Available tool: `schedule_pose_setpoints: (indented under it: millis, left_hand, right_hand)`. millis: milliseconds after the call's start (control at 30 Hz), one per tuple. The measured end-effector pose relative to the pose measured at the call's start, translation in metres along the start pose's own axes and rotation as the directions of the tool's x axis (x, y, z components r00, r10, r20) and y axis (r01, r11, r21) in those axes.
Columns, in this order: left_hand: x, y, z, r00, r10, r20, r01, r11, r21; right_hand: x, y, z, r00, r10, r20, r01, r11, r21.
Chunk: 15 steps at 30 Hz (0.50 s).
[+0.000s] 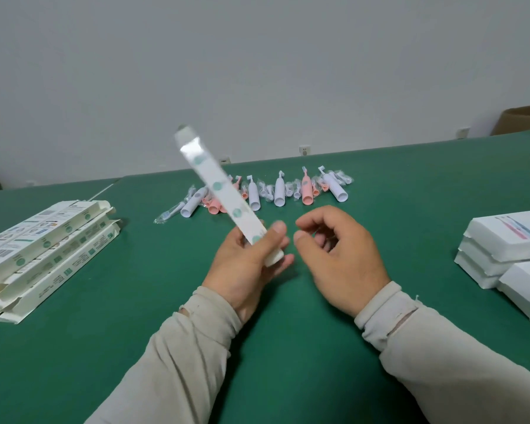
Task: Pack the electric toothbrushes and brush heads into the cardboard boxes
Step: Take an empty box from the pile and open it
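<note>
Cardboard box (219,191), long, thin and looking light but crushable, tilts above the green worktop (288,347), left hand (251,264) fingers clamped on its near end, right hand (337,255) loosely curled, holding nothing; best gripped along firm edges.

The tabletop (288,362) wore a matt green covering, smooth and felt-like. The slim box (221,194) was white printed cardboard with a faint sheen near its upper end and mint-green dots. The flattened boxes (43,249) at the left were matt off-white card with printed panels. The stacked boxes (502,240) at the right looked smooth and white. The toothbrushes (279,191) were smooth plastic, white and pink; the brush heads (169,213) lay in clear, crinkly film. The sleeves (196,347) were beige knit cloth, frayed at the cuffs.
</note>
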<state>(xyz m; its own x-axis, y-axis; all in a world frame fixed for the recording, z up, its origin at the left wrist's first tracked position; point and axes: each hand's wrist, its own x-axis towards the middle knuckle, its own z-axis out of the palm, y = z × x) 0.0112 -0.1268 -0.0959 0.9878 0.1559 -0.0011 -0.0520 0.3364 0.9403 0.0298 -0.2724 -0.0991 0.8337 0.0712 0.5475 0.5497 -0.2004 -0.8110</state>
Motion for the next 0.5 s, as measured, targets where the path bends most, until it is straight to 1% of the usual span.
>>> schedule_pose_setpoints:
  millis: [33,67,100,133,167,300,333,400,500]
  left_hand:
    - [0.003,0.000,-0.006,0.988,0.116,-0.103,-0.073,0.933,0.351]
    - [0.006,0.001,-0.014,0.958,0.255,-0.134,-0.100,0.731,0.675]
    - [0.008,0.003,-0.023,0.928,0.359,-0.097,-0.103,0.499,0.861]
    - [0.009,0.005,-0.029,0.918,0.395,-0.043,-0.106,0.347,0.932]
    - [0.009,0.007,-0.034,0.921,0.390,-0.003,-0.113,0.273,0.955]
    - [0.011,0.004,-0.040,0.928,0.360,0.100,-0.155,0.128,0.980]
    - [0.011,0.004,-0.040,0.927,0.360,0.107,-0.152,0.100,0.983]
    - [0.011,0.006,-0.043,0.930,0.355,0.094,-0.132,0.083,0.988]
    - [0.012,0.005,-0.045,0.936,0.333,0.117,-0.151,0.077,0.986]
  right_hand:
    - [0.003,0.002,-0.001,0.997,0.073,-0.034,-0.070,0.995,0.072]
    - [0.006,0.004,-0.002,0.988,0.139,-0.067,-0.129,0.982,0.137]
    - [0.009,0.005,-0.004,0.975,0.201,-0.094,-0.181,0.965,0.190]
    - [0.011,0.006,-0.007,0.960,0.257,-0.110,-0.227,0.946,0.232]
    - [0.013,0.007,-0.009,0.946,0.305,-0.108,-0.267,0.925,0.271]
    - [0.016,0.008,-0.016,0.899,0.438,-0.014,-0.397,0.827,0.398]
    - [0.017,0.007,-0.017,0.886,0.463,0.004,-0.420,0.800,0.428]
    - [0.019,0.006,-0.018,0.864,0.504,0.008,-0.444,0.752,0.487]
    - [0.021,0.005,-0.021,0.825,0.565,0.012,-0.486,0.698,0.526]
